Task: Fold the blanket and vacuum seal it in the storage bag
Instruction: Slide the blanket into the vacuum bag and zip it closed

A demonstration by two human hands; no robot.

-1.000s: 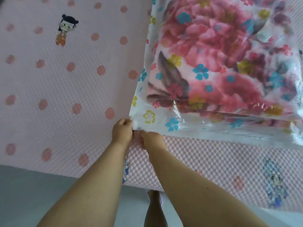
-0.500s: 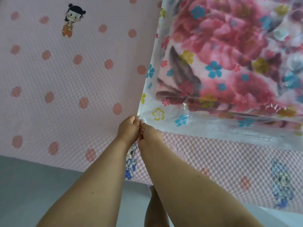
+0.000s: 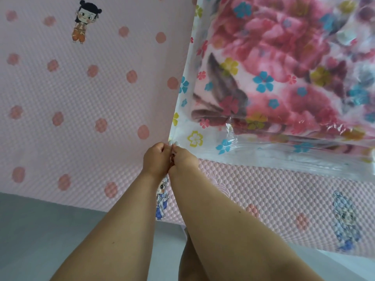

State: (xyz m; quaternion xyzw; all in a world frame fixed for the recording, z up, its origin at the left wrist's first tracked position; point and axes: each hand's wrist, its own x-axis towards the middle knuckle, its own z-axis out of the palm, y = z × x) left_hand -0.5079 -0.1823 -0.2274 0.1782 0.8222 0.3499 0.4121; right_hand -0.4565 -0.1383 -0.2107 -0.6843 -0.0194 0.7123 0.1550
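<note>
- Since 1 second ago, the left hand (image 3: 157,159) and right hand (image 3: 183,159) have closed together and both pinch the near corner of the storage bag (image 3: 205,138).
- The folded floral blanket (image 3: 274,78) is already inside, so zip sealing seems to be starting.
- The bag lies on the pink dotted mattress pad (image 3: 81,98); nothing blocks the seal edge.

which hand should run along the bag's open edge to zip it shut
Right, probably. Both hands pinch the storage bag at its near left corner; the unsealed edge runs off to the right, so the right hand can slide along it while the left hand anchors.
</note>
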